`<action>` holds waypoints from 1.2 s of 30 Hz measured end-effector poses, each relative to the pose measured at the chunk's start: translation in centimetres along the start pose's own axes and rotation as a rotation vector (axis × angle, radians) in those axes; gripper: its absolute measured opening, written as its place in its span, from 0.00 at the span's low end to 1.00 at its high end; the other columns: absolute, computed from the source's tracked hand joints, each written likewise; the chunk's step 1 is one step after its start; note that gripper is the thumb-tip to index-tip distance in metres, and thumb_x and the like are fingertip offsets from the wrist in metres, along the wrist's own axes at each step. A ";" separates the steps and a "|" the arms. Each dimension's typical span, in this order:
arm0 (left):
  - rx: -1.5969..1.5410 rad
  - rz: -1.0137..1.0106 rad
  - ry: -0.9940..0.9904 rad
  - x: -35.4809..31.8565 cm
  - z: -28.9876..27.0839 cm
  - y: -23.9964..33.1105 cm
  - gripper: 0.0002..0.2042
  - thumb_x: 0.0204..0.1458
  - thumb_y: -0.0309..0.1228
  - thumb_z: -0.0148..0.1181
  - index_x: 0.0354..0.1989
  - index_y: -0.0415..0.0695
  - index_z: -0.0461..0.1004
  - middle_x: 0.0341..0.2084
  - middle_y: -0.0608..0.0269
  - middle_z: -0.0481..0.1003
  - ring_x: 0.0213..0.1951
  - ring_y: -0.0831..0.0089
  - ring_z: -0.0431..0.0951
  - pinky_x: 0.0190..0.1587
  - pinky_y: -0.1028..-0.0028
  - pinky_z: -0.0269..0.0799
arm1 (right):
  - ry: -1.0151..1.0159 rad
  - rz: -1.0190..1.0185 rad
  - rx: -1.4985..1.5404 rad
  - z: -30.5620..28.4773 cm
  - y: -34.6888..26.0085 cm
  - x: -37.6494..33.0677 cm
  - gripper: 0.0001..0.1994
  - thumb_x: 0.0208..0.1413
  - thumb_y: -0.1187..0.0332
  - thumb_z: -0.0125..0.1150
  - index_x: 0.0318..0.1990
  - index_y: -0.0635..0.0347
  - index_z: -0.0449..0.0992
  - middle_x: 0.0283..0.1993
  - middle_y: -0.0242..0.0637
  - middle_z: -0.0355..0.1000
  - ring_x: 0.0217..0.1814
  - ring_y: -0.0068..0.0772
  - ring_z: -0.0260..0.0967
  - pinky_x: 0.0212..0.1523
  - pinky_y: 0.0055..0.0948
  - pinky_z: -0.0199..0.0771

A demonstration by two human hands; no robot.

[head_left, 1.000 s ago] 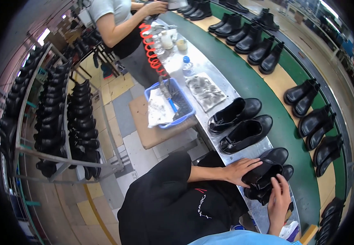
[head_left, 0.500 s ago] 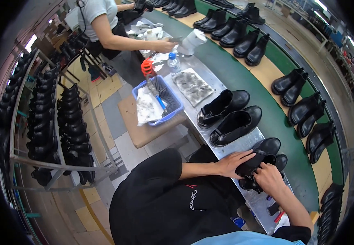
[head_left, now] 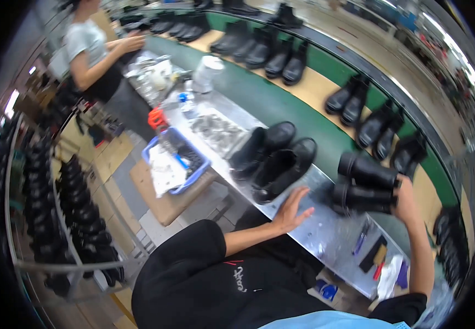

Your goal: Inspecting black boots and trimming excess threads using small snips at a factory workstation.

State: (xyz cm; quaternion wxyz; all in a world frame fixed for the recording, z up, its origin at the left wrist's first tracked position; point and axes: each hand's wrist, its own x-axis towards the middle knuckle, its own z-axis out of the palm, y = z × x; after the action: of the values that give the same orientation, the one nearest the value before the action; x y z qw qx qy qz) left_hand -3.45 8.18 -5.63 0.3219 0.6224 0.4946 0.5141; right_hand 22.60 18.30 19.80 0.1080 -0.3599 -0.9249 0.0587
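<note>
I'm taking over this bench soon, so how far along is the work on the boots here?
Already set down: one pair of black boots lies on the metal bench, beside the green belt. In hand: the right hand grips a second pair over the bench edge, while the left hand is open on the bench. Left: many boots on the belt, though whether they are finished cannot be told.

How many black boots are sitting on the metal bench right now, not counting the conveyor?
4: two black boots lie side by side near the left hand; the right hand grips two more stacked. None looks hidden.
</note>
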 end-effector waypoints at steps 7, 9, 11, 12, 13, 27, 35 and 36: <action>0.288 0.181 -0.162 7.3 8.7 1.2 0.09 0.53 0.33 0.62 0.30 0.38 0.74 0.37 0.51 0.74 0.43 0.56 0.77 0.43 0.63 0.72 | 0.467 0.558 -0.162 -2.0 11.4 -2.0 0.10 0.47 0.74 0.58 0.36 0.71 0.72 0.37 0.63 0.69 0.45 0.67 0.66 0.47 0.48 0.69; 0.338 0.235 -0.209 9.5 11.2 -0.4 0.10 0.53 0.33 0.62 0.26 0.40 0.73 0.31 0.54 0.74 0.37 0.57 0.76 0.39 0.62 0.70 | 0.456 0.623 -0.223 -4.4 12.4 -0.8 0.11 0.49 0.71 0.60 0.32 0.74 0.73 0.32 0.64 0.71 0.42 0.68 0.69 0.43 0.49 0.70; 0.369 0.323 -0.250 10.7 14.1 -1.0 0.12 0.53 0.33 0.61 0.21 0.41 0.72 0.25 0.56 0.74 0.31 0.57 0.76 0.35 0.61 0.69 | 0.519 0.679 -0.302 -6.9 14.2 -1.4 0.13 0.50 0.69 0.62 0.33 0.75 0.74 0.33 0.65 0.72 0.43 0.66 0.71 0.42 0.49 0.71; 0.467 0.393 -0.261 11.0 14.7 -1.3 0.12 0.53 0.34 0.61 0.21 0.42 0.72 0.22 0.57 0.74 0.28 0.58 0.76 0.34 0.61 0.69 | 0.531 0.719 -0.355 -7.9 15.8 -2.0 0.13 0.50 0.68 0.62 0.35 0.75 0.75 0.36 0.65 0.73 0.45 0.65 0.71 0.44 0.49 0.71; 0.566 0.462 -0.268 11.3 15.2 -1.7 0.13 0.53 0.35 0.60 0.20 0.43 0.73 0.19 0.58 0.73 0.24 0.59 0.76 0.33 0.61 0.69 | 0.513 0.807 -0.411 -9.0 17.2 -2.6 0.13 0.52 0.68 0.61 0.36 0.73 0.76 0.36 0.65 0.73 0.46 0.64 0.72 0.44 0.49 0.71; 0.613 0.419 -0.374 12.7 15.6 -0.6 0.11 0.49 0.32 0.64 0.20 0.44 0.69 0.20 0.60 0.69 0.24 0.62 0.72 0.29 0.64 0.65 | -0.027 1.130 -0.696 -11.9 40.4 -12.0 0.18 0.53 0.60 0.62 0.43 0.67 0.77 0.46 0.59 0.76 0.51 0.60 0.73 0.51 0.50 0.74; 0.713 0.408 -0.584 13.1 15.5 1.0 0.12 0.49 0.33 0.64 0.23 0.43 0.66 0.26 0.54 0.66 0.31 0.57 0.69 0.34 0.60 0.60 | -0.099 1.179 -0.806 -10.4 53.7 -18.3 0.18 0.45 0.59 0.68 0.35 0.68 0.79 0.43 0.58 0.76 0.48 0.57 0.75 0.51 0.46 0.75; 0.699 0.406 -0.601 12.9 15.4 1.0 0.12 0.49 0.33 0.64 0.23 0.43 0.66 0.26 0.54 0.66 0.31 0.57 0.69 0.34 0.60 0.60 | -0.117 1.191 -0.808 -10.8 54.8 -19.7 0.18 0.45 0.59 0.68 0.35 0.68 0.79 0.43 0.58 0.76 0.48 0.57 0.75 0.51 0.46 0.75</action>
State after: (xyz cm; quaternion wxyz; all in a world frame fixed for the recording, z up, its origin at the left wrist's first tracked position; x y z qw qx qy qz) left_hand 11.38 21.75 -4.66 0.1158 0.8972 0.3915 0.1681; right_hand 75.15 45.52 16.96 -0.1336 -0.8109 -0.5256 -0.2198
